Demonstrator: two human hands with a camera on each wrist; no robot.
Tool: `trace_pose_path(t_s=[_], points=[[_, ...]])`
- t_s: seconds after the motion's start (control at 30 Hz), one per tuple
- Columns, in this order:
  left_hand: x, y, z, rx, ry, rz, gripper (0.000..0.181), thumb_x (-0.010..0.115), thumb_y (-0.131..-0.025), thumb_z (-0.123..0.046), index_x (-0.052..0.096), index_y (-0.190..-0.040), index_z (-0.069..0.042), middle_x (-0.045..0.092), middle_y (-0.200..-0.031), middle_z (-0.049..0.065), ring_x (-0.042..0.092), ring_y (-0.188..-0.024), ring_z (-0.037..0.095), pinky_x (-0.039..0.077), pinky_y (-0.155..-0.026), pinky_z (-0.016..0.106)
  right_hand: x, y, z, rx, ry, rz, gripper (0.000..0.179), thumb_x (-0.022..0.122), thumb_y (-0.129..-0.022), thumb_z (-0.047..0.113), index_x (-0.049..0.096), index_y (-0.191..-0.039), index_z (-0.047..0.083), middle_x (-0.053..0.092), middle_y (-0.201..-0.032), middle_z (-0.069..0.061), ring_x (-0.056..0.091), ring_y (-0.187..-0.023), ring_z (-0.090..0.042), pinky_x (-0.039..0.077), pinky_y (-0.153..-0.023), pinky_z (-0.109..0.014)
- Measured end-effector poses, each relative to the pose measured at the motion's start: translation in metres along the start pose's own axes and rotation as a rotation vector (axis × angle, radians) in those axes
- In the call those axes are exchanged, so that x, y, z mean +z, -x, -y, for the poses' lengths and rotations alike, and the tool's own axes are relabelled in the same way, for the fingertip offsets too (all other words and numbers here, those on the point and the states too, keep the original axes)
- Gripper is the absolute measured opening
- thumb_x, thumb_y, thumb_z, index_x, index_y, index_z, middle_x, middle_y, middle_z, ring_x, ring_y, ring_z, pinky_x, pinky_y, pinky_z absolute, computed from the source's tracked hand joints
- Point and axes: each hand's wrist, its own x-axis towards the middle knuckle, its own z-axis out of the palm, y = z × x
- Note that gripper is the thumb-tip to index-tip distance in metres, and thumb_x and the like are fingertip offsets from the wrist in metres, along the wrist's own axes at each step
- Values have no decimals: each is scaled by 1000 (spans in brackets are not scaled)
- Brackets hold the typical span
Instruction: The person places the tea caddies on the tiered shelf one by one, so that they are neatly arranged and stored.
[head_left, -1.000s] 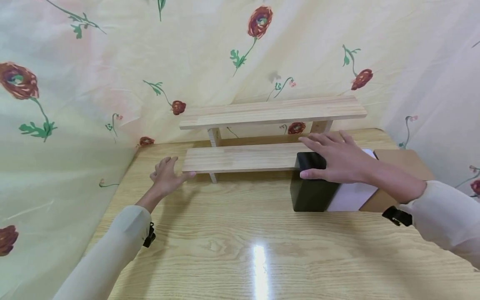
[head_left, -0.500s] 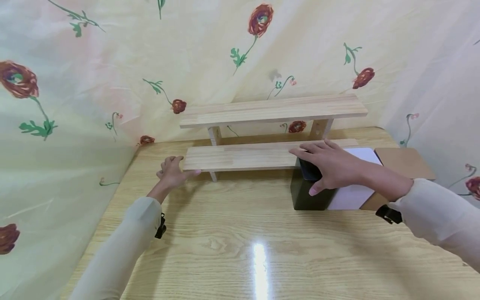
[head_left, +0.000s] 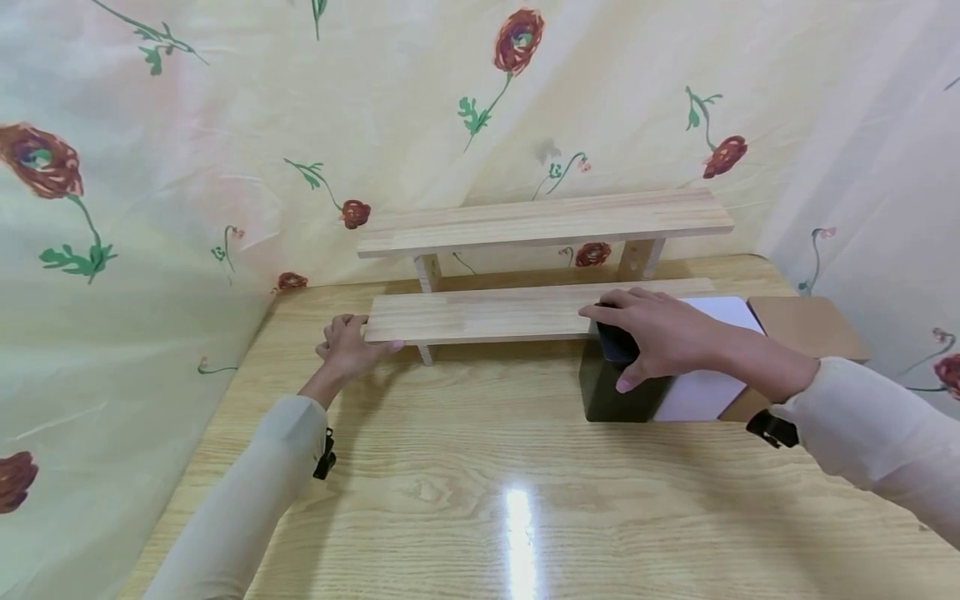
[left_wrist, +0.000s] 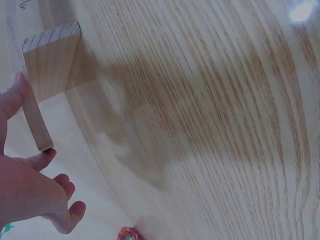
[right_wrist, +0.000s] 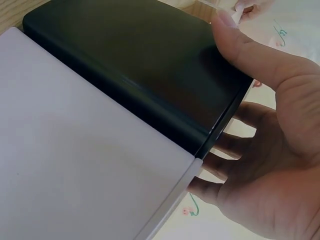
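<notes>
In the head view, my left hand (head_left: 351,347) is at the left end of a light wooden two-tier shelf (head_left: 480,312). Its thumb rests on the lower board's front edge and its index finger on the board's end, as the left wrist view also shows on that board (left_wrist: 36,120). My right hand (head_left: 660,333) grips the top of an upright black box (head_left: 618,392). In the right wrist view, the thumb lies on the front of the black box (right_wrist: 135,55), and the fingers reach behind it, partly hidden. A white box (right_wrist: 80,135) stands against the black one.
A brown box (head_left: 810,321) stands right of the white one. The shelf's upper board (head_left: 547,223) runs behind and above the lower. All of it rests on a wood-grain table (head_left: 420,483), with flower-patterned cloth (head_left: 420,100) behind and at the sides.
My left hand has moved right onto the end of the lower board. My right hand has shifted left and closed onto the black box. The boxes and shelf look unmoved.
</notes>
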Motion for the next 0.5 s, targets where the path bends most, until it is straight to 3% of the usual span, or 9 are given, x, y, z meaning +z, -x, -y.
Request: trace_pose_path(t_s=[0.5], points=[[1, -2, -2, -6, -22, -2, 86, 73, -82, -48, 38, -143, 1, 23, -144, 28, 19, -128, 44, 13, -95, 60, -4, -4, -4, -35, 9, -21, 91, 91, -60, 38, 52, -138, 10, 50, -133, -20, 46, -118, -38, 38, -90, -58]])
